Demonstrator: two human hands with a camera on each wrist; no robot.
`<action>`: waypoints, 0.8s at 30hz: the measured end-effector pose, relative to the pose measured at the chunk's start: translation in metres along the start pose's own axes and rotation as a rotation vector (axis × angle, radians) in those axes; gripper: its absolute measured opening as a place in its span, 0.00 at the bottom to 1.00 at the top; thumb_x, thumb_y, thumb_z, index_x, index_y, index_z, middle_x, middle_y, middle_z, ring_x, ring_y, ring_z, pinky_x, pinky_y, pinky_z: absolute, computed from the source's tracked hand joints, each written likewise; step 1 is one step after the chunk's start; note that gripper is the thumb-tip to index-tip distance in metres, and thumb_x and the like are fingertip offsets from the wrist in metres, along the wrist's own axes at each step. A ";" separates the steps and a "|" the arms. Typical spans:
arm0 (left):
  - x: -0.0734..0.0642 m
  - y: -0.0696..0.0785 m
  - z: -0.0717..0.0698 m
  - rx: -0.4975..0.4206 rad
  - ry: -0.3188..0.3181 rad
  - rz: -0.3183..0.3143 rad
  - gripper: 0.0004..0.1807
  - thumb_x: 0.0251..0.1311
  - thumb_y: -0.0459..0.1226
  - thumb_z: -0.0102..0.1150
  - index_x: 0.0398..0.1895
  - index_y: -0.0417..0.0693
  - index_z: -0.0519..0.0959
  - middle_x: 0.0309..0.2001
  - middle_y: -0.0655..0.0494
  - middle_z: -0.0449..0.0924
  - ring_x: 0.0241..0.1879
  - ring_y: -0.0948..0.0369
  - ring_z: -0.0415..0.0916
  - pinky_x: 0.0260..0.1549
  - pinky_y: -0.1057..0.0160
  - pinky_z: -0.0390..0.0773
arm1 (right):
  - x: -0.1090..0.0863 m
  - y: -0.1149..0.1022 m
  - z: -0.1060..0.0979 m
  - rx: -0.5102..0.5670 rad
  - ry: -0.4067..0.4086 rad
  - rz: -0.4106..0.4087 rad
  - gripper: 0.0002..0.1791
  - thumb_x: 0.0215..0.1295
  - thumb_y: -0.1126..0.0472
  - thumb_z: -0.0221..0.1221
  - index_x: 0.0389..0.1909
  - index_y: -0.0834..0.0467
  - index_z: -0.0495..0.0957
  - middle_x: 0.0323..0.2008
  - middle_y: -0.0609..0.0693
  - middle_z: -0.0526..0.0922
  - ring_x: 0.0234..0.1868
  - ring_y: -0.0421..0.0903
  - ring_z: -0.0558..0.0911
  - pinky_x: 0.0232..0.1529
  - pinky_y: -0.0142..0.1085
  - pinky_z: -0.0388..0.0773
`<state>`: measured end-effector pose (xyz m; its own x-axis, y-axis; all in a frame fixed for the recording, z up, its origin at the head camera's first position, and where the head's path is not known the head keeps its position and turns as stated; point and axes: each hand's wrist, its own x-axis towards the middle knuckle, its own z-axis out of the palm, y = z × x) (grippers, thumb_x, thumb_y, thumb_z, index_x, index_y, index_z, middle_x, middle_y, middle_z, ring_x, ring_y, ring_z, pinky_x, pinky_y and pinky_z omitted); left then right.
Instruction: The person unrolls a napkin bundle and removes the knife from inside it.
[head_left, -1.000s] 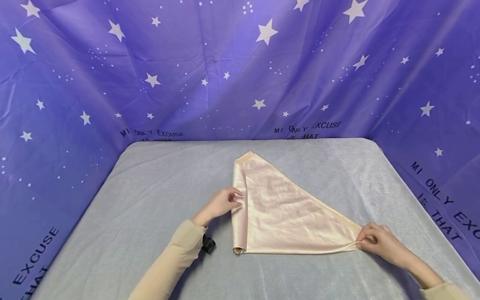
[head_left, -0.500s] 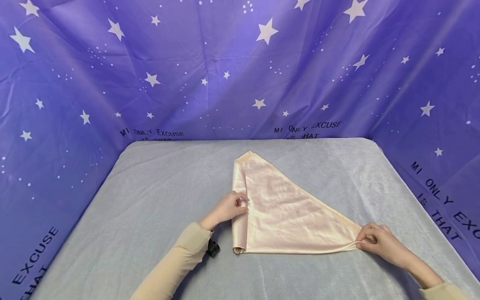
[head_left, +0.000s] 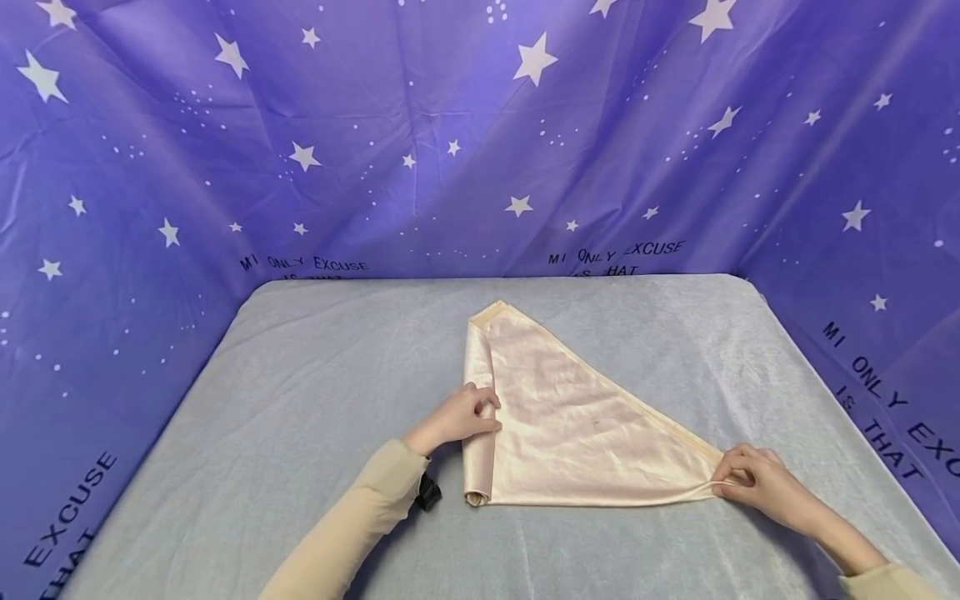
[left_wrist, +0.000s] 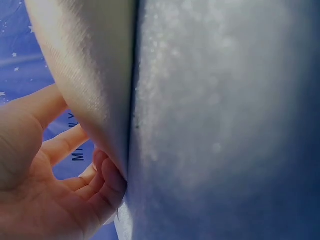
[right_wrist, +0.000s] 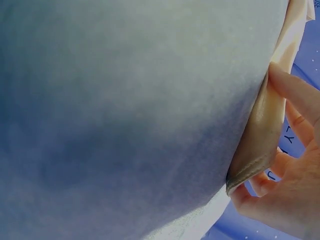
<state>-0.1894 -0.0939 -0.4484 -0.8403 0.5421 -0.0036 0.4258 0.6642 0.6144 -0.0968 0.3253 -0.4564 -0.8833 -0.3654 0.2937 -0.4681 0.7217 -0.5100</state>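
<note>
A pale pink satin cloth (head_left: 577, 417) lies on the table, folded into a triangle with layered edges along its slanting side. Its left side is turned into a roll (head_left: 477, 471) that runs front to back. My left hand (head_left: 453, 414) grips across the middle of this roll, thumb and curled fingertips at its right edge. In the left wrist view the left hand (left_wrist: 65, 180) lies around the cloth (left_wrist: 95, 75), some fingertips hidden. At the triangle's right corner my right hand (head_left: 761, 483) pinches the cloth between thumb and fingers. The right wrist view shows a stitched edge (right_wrist: 250, 167) at that hand.
The table (head_left: 337, 350) has a grey-blue plush cover. A purple curtain (head_left: 420, 192) with white stars and black lettering stands behind it and along both sides. A black strap piece (head_left: 429, 493) sits under the left sleeve (head_left: 360, 517).
My left hand has moved a little to the right over the roll, its fingertips now at the roll's right edge. The right hand keeps its pinch on the corner; the cloth looks unchanged.
</note>
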 end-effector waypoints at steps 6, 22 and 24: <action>0.004 0.001 0.000 0.060 -0.039 -0.010 0.12 0.49 0.39 0.62 0.34 0.46 0.73 0.26 0.55 0.66 0.25 0.62 0.61 0.26 0.66 0.63 | 0.000 0.001 0.001 0.001 0.008 -0.004 0.16 0.35 0.67 0.68 0.19 0.44 0.73 0.26 0.36 0.70 0.29 0.33 0.58 0.31 0.30 0.49; 0.008 0.005 -0.001 0.062 -0.034 -0.034 0.11 0.44 0.36 0.61 0.29 0.45 0.69 0.22 0.58 0.66 0.24 0.63 0.62 0.25 0.67 0.63 | -0.001 0.003 0.000 -0.006 0.017 -0.020 0.17 0.34 0.67 0.68 0.19 0.43 0.72 0.26 0.35 0.70 0.30 0.32 0.58 0.31 0.30 0.49; 0.007 0.004 -0.001 0.043 -0.024 -0.039 0.10 0.46 0.35 0.60 0.30 0.44 0.69 0.22 0.58 0.65 0.23 0.63 0.61 0.24 0.67 0.62 | -0.001 0.003 0.000 -0.008 0.017 -0.021 0.17 0.34 0.67 0.68 0.19 0.43 0.72 0.26 0.35 0.70 0.30 0.32 0.58 0.31 0.30 0.49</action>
<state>-0.1934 -0.0881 -0.4450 -0.8483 0.5274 -0.0463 0.4075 0.7063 0.5789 -0.0975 0.3275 -0.4578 -0.8726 -0.3704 0.3184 -0.4863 0.7187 -0.4969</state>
